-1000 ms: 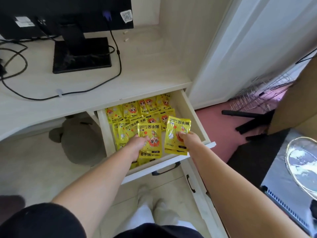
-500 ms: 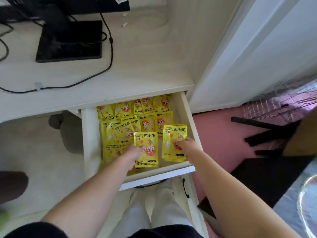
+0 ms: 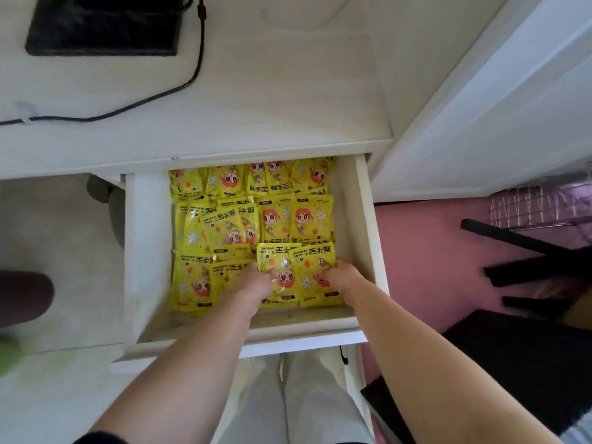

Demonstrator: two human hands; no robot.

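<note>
An open white drawer [image 3: 365, 219] under a desk holds several yellow hand-warmer packets with a cartoon figure. My left hand [image 3: 253, 285] pinches one yellow packet [image 3: 275, 257] low inside the drawer near its front. My right hand [image 3: 344, 277] pinches a second yellow packet [image 3: 312, 262] beside it on the right. The two held packets overlap slightly and lie on or just above the other packets [image 3: 298, 219].
The pale desk top [image 3: 272, 100] carries a black monitor base [image 3: 102, 30] and a black cable [image 3: 144, 102]. A white door or panel [image 3: 496, 107] stands to the right. Pink flooring [image 3: 426, 251] with black objects [image 3: 528, 261] lies beside the drawer. My legs [image 3: 304, 395] are below the drawer front.
Both hands have lowered their packets into the drawer and brought them closer together. The view has tilted down over the drawer.
</note>
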